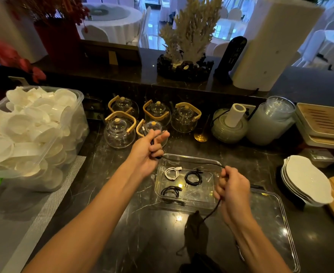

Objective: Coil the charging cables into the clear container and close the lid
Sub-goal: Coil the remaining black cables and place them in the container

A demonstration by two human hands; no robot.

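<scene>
The left hand (149, 149) is pinching one end of a black charging cable (191, 162), and the right hand (232, 189) is gripping it further along, stretched above the clear container (189, 203). Inside are lying three coils: white at 11 o'clock, black at 1 and 7. The lid (276, 223) is waiting at 4 o'clock, so this cable and closing remain.

bare counter lies left of the container (158, 191), teapots (120, 133) crowd behind it, the lid (280, 209) lies right.
</scene>
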